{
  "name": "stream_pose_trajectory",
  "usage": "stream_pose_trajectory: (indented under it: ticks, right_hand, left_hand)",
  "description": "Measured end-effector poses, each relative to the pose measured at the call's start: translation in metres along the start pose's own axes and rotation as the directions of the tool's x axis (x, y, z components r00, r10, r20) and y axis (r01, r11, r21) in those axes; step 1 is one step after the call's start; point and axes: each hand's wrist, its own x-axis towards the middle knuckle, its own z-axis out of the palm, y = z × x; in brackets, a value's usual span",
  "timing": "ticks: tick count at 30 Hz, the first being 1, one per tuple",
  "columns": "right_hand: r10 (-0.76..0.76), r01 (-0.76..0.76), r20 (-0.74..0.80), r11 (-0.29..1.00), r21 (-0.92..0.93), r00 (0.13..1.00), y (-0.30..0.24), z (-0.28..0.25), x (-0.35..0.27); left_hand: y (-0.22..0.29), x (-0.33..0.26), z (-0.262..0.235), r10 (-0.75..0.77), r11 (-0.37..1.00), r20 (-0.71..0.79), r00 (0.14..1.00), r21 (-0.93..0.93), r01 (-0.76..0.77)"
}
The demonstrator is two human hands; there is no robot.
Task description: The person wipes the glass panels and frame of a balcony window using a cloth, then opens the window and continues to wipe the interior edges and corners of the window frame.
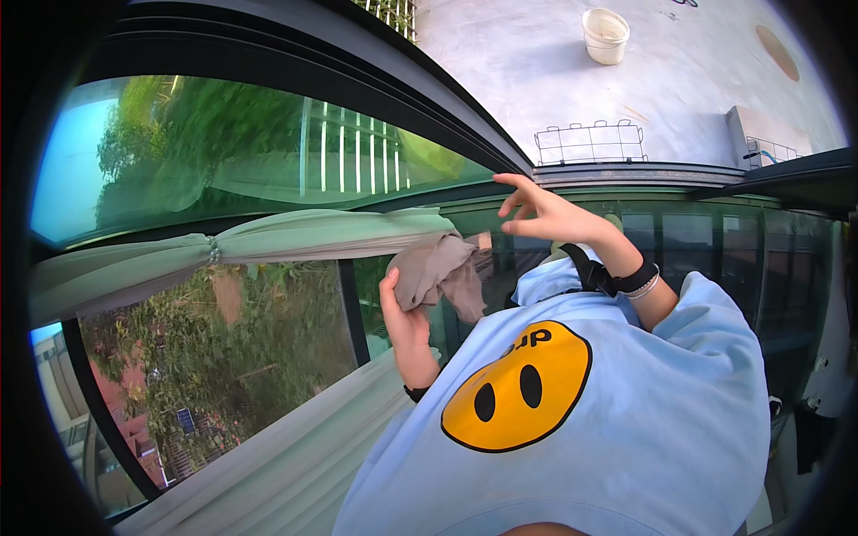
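A crumpled grey-brown cloth (435,271) is bunched in my left hand (404,308), whose thumb and palm press on its near side. Most of the left fingers are hidden behind the fabric. To the right, my right hand (556,217) is raised with its fingers bent and spread apart, and nothing is in it. A gap separates it from the cloth. Just left of the cloth, a pale green sheer curtain (331,234) runs gathered in front of the glass pane (223,161). A beaded tie (214,251) cinches it.
A dark window frame (393,67) crosses diagonally at the upper left. Beyond its track (643,176) lie a wire rack (590,143), a whitish bucket (606,37) and a grey box-like unit (760,138). More sheer curtain (295,464) hangs at the lower left.
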Motion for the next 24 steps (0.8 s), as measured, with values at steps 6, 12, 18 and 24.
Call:
stream_pose_trajectory:
  ticks: [6,12,18,24]
  right_hand:
    - [-0.394,0.428,0.169,0.855,-0.293,0.903,-0.012,0.053,0.01]
    - [-0.317,0.381,0.225,0.854,-0.354,0.921,-0.025,0.061,0.014]
    - [-0.384,0.396,0.127,0.79,-0.468,0.915,-0.011,0.051,0.017]
    - [-0.333,0.321,0.055,0.834,-0.448,0.941,-0.001,0.048,0.015]
  left_hand:
    - [-0.011,-0.007,-0.005,-0.073,0.995,0.043,0.996,0.068,0.07]
    - [-0.007,-0.017,-0.01,-0.038,0.975,0.262,0.964,0.22,-0.021]
    - [-0.012,-0.016,-0.015,0.017,0.945,0.368,0.93,0.298,-0.135]
    - [-0.021,-0.005,-0.014,0.079,0.921,0.267,0.96,0.35,-0.173]
